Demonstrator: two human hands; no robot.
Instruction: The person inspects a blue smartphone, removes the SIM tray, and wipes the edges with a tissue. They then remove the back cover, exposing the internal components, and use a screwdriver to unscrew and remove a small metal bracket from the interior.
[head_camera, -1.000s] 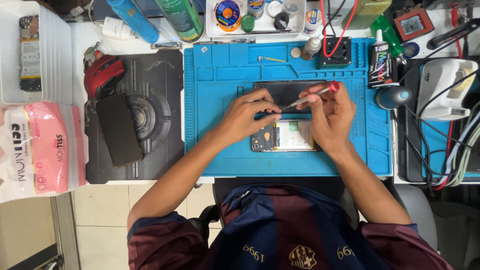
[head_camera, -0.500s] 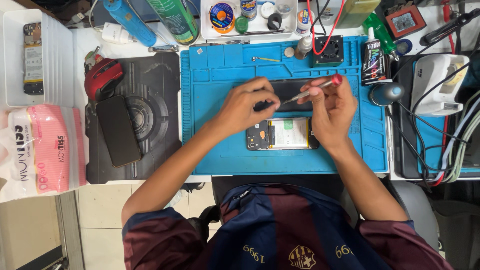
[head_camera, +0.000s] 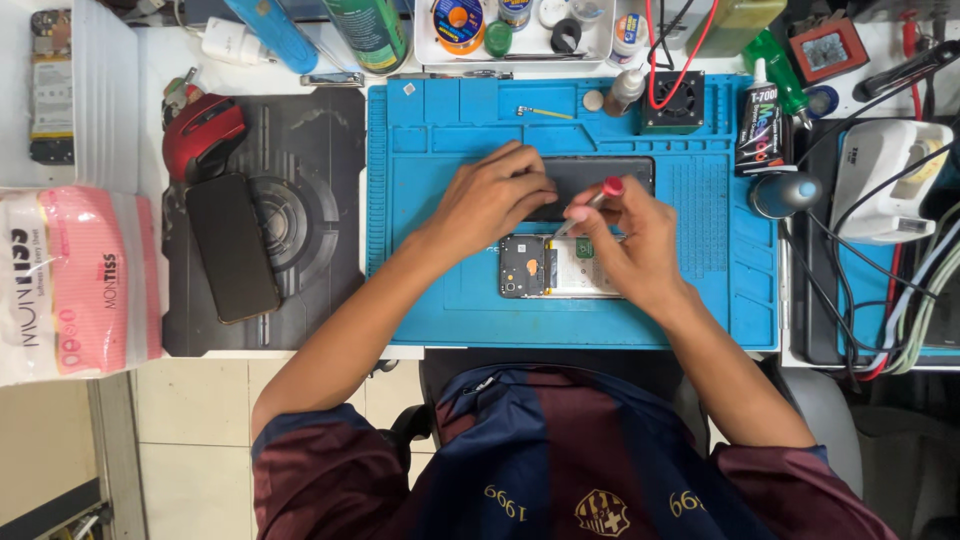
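Screwdriver (head_camera: 590, 200) work on the opened phone (head_camera: 556, 267), which lies on the blue mat (head_camera: 450, 300), probably goes best with the right hand (head_camera: 625, 240) keeping its closed grip upright while the left hand (head_camera: 495, 195) presses flat on the dark panel (head_camera: 610, 175).

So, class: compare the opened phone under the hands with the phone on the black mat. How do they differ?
The opened phone shows its circuit board; the black phone is closed and dark. The opened phone lies on the blue mat crosswise; the black phone lies lengthwise, untouched. Both lie flat.
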